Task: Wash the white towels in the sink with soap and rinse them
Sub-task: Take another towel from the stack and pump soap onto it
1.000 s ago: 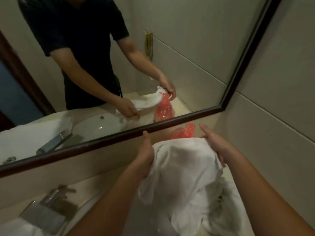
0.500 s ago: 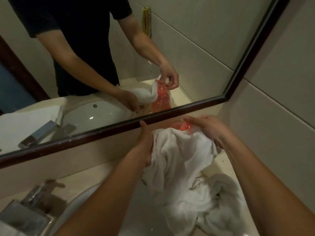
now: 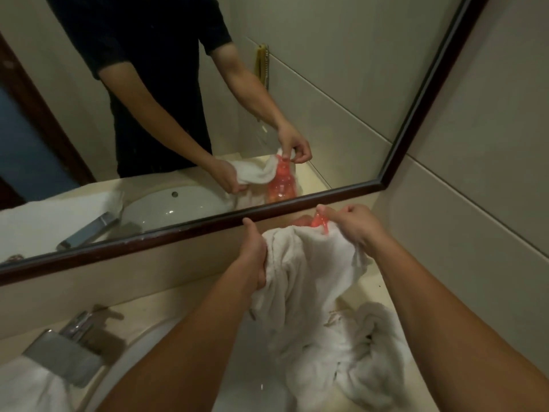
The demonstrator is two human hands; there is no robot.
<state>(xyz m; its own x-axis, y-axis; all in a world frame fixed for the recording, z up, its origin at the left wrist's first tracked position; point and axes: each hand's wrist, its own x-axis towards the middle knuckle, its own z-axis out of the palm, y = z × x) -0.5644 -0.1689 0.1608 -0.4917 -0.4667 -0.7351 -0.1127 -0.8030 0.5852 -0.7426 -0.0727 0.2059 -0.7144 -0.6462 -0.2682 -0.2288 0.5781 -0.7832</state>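
Towel (image 3: 300,263) over sink (image 3: 166,340) | left hand (image 3: 252,251) grips it; right hand (image 3: 353,224) pinches pink bottle (image 3: 320,223)

I see the towel (image 3: 309,263): white terry cloth, nubby, matt. Bottle (image 3: 319,223) behind towel: translucent pink plastic, glossy. Faucet (image 3: 64,350) left of towel: brushed metal. Sink (image 3: 246,391) glossy ceramic. Mirror frame (image 3: 148,242) dark wood, satin.

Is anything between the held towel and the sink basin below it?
Nothing foreign. The white towel, gripped by the left hand and right hand, hangs straight into the sink. Only another bunched towel lies at the basin's right side.
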